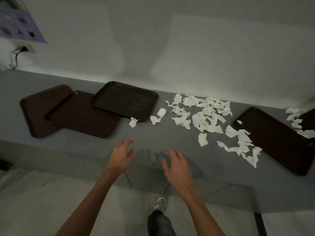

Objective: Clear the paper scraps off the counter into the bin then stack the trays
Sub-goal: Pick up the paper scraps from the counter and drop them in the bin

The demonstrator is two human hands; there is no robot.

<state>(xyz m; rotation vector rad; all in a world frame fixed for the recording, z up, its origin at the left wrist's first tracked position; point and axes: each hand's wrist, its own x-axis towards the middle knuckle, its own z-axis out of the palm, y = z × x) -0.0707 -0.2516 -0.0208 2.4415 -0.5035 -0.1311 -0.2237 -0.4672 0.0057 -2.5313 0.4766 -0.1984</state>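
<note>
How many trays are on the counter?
5. At left, overlapping: leftmost tray, middle tray, back tray. Right tray, partly under paper scraps. Edge tray, cut off at right; more may be hidden.

On the counter (150,133), three trays overlap at the left: the leftmost tray (39,108) lies under a middle tray (81,118), which lies under a third tray (124,101) nearer the wall. To their right, paper scraps (206,116) lie spread out, some reaching onto a fourth tray (276,142) farther right.
</note>
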